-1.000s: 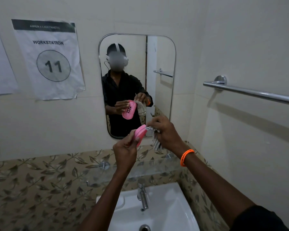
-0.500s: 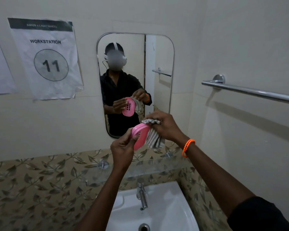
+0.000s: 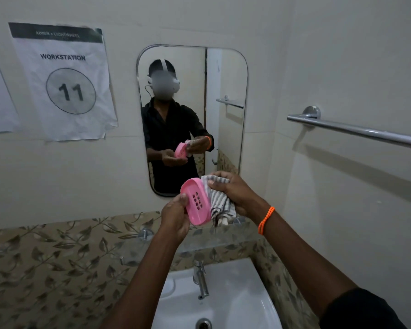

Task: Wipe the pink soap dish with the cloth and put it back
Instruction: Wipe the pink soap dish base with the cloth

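Gripping the dish (image 3: 196, 202), now turned hollow-side up, the left hand (image 3: 175, 216) is steadying it while the right hand (image 3: 233, 189), clutching the cloth (image 3: 220, 198), is wiping its rim at centre frame.

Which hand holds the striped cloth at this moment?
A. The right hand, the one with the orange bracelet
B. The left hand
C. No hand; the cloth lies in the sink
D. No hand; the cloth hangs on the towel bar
A: the right hand, with the orange bracelet, grips the cloth against the pink soap dish, which the left hand holds.
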